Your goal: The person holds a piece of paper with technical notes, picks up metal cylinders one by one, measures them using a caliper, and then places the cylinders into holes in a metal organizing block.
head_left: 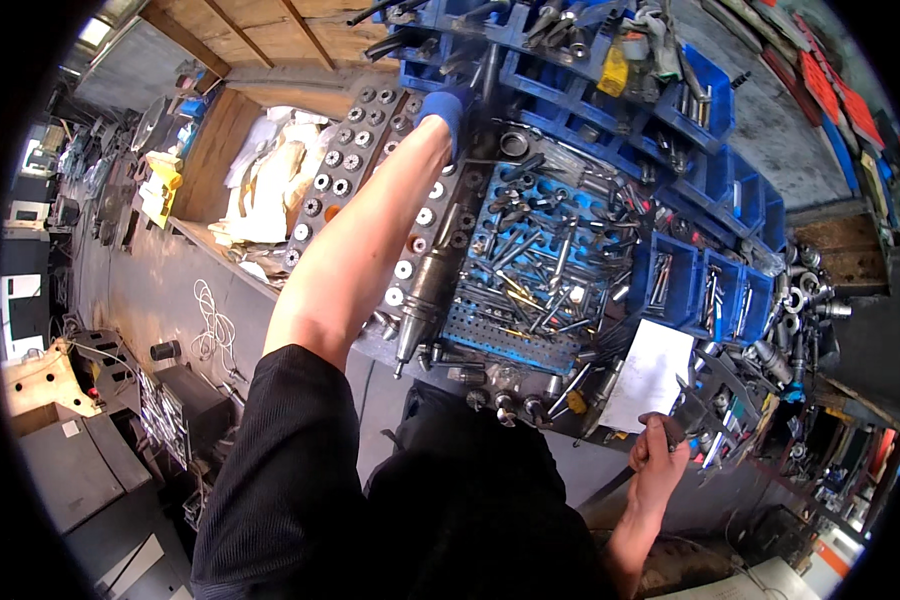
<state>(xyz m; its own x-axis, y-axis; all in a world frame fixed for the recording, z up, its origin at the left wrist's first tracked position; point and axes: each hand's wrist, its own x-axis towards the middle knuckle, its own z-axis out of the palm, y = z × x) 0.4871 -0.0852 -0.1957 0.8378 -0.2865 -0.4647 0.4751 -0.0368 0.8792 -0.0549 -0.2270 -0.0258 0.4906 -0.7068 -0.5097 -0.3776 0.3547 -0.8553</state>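
Note:
My left arm stretches forward across the bench, and my left hand (pixel 446 112) wears a blue glove. It is at the front of the blue parts bins, beside a dark upright tool shaft (pixel 489 82). Its fingers are lost in shadow, so I cannot make out whether they grip anything. Down at the right, my right hand (pixel 658 447) is closed, thumb and fingers pinched at the lower corner of a white sheet of paper (pixel 650 375). Between the arms lies a blue tool rack (pixel 515 335), heaped with drill bits and cutters. Left of it rests a long steel tool holder (pixel 425 300).
Round collets (pixel 322 182) stand in rows beneath my left arm. Blue bins (pixel 670 270) with loose tools curve along the back and right. A wooden box (pixel 210 160) holds crumpled white cloth or plastic. Metal fittings (pixel 800 290) crowd the right end. A pale cable (pixel 213 320) lies left.

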